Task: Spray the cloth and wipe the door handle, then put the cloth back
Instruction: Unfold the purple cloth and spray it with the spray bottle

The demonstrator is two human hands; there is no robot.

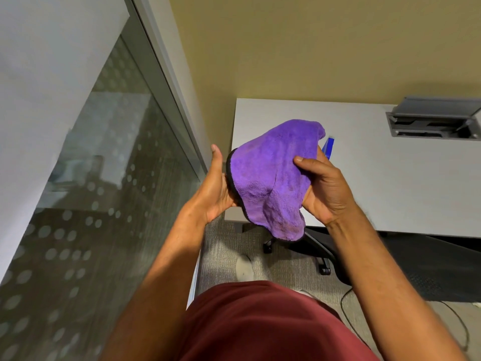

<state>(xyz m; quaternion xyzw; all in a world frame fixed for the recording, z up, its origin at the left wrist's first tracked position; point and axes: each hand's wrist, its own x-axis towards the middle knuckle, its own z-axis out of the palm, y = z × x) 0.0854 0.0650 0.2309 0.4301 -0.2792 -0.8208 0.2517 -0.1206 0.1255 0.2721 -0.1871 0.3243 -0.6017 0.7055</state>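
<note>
A purple cloth [270, 175] with a black trim hangs in the air over the near left corner of the white desk [390, 183]. My left hand [217, 188] cups its left edge from behind, thumb up. My right hand [322, 188] pinches its right side, thumb on the front. A blue object [328, 148], perhaps the spray bottle, peeks out on the desk behind the cloth; most of it is hidden. No door handle is in view.
A frosted, dotted glass panel [104, 178] in a grey frame runs along my left. A yellow wall stands behind the desk. A grey cable box [434, 121] is set in the desk at the right. A black office chair [390, 261] sits under the desk.
</note>
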